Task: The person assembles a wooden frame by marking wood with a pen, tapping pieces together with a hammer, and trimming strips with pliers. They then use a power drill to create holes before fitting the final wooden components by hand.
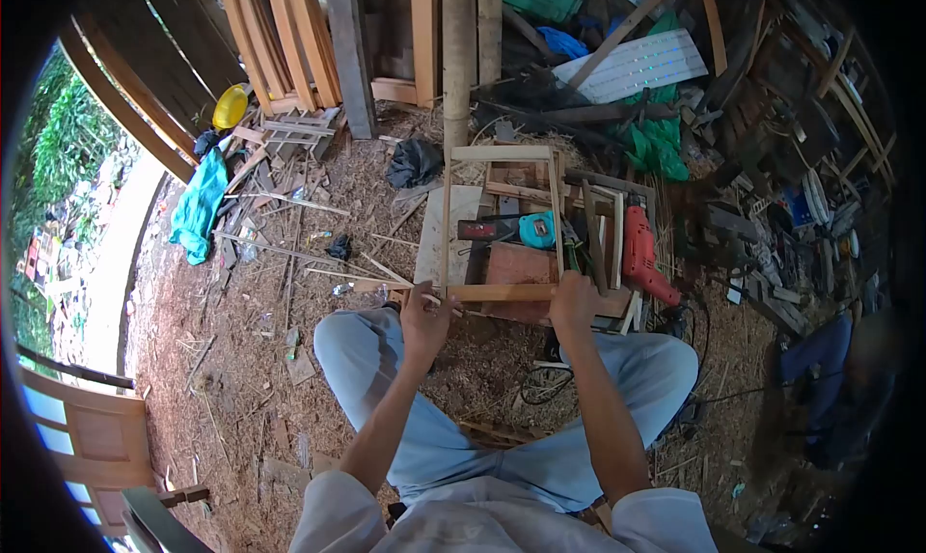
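A small rectangular wooden frame point(503, 292) stands in front of me between my hands. My left hand point(424, 323) is closed on its near left corner, and my right hand point(576, 310) grips the near right corner. Through the frame's opening I see a teal tape measure point(537, 230) and, to its left, a dark tool with a reddish end point(476, 230). A reddish flat board point(522, 269) lies beneath them. Right of the frame is a red power drill point(644, 254), resting on wood pieces. My fingertips are partly hidden behind the wood.
Wood shavings and thin offcuts cover the ground point(260, 360). A bamboo post point(456, 70) rises just behind the frame. A black plastic bag point(414, 163) and a teal bag point(201, 206) lie to the left. Scrap and a white panel point(632, 66) are piled at the back right.
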A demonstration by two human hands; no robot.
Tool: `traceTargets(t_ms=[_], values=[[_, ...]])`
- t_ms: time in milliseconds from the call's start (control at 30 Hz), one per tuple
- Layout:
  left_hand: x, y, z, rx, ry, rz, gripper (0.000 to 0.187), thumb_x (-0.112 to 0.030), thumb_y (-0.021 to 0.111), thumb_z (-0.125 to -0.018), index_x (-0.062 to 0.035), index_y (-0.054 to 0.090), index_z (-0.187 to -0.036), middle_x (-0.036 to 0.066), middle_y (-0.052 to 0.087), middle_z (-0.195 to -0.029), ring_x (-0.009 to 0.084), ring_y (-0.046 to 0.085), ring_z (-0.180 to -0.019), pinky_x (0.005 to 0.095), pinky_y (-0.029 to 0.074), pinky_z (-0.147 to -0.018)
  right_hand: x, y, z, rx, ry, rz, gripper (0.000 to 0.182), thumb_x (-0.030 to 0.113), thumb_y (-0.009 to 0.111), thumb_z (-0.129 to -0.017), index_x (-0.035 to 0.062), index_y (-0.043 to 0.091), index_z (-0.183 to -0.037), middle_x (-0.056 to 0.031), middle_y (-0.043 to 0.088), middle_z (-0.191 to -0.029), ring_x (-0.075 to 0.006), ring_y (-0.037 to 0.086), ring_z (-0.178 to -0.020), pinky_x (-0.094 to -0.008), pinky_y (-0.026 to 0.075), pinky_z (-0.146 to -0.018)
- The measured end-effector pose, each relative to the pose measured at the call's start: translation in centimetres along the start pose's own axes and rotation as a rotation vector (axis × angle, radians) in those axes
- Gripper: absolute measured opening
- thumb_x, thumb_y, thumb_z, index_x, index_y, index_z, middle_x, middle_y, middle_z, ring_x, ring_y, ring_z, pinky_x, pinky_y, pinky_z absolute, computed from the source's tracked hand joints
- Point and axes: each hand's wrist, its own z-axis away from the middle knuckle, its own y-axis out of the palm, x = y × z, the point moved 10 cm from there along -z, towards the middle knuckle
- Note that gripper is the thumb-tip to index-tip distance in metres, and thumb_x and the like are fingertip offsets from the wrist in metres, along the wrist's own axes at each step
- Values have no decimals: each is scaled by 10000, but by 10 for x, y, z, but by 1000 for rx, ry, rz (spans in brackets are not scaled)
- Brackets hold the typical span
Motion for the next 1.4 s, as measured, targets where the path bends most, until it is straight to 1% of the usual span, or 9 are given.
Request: traceTargets(t_ms=[67,167,367,500,567,733,800,1100,1400], values=[[35,8,11,-3,-293,277,336,-150,742,-789,26,633,-1053,132,658,-958,251,654,-797,377,514,-716,-4,3,0,22,41,18,209,175,742,-772,12,653,-867,-202,654,-900,-369,658,-884,-462,529,-736],[49,23,14,-16,-312,323,278,-159,713,-836,21,668,-1042,113,697,-873,177,660,-750,297,509,-690,-7,10,-2,38,46,4,210,175,741,-772,11,649,-865,-198,652,-909,-372,653,-887,-463,526,-748],[52,27,12,-16,-403,304,253,-154,715,-827,37,693,-992,112,704,-834,145,643,-752,281,496,-694,3,0,1,-56,-54,73,116,80,572,-861,30,673,-835,-158,682,-852,-331,682,-838,-412,562,-706],[46,21,11,-72,-384,318,270,-173,727,-797,41,701,-960,125,695,-745,177,662,-689,316,511,-644,3,1,0,-16,-34,54,109,77,573,-862,25,669,-853,-159,678,-857,-329,679,-842,-412,561,-710],[44,19,11,-40,-448,363,268,-175,731,-796,45,703,-946,112,689,-746,174,659,-689,306,505,-637,-4,9,-3,10,13,12,206,176,740,-779,14,654,-873,-183,660,-882,-351,661,-879,-441,537,-735],[68,34,11,38,-510,492,214,-152,716,-826,26,695,-942,75,669,-769,167,653,-691,284,508,-626,-4,7,-3,-4,11,10,202,183,742,-778,17,660,-859,-180,667,-868,-349,668,-863,-438,540,-726],[75,63,22,187,-780,976,149,-111,675,-864,2,650,-957,78,666,-833,165,658,-724,289,537,-635,-6,7,-2,-22,9,17,203,186,744,-776,17,662,-854,-179,669,-862,-350,670,-856,-437,540,-722],[76,73,16,379,-833,1091,224,-77,630,-891,8,553,-1083,124,660,-917,218,672,-795,336,579,-701,-14,9,-2,-72,9,-7,182,181,748,-769,28,669,-829,-185,672,-843,-364,666,-838,-457,527,-719],[72,84,11,506,-772,1187,236,-58,613,-894,40,535,-1094,170,656,-964,249,683,-868,365,586,-721,-44,13,9,-218,88,-474,196,119,807,-694,5,655,-743,-144,657,-735,-353,640,-744,-457,491,-651]])
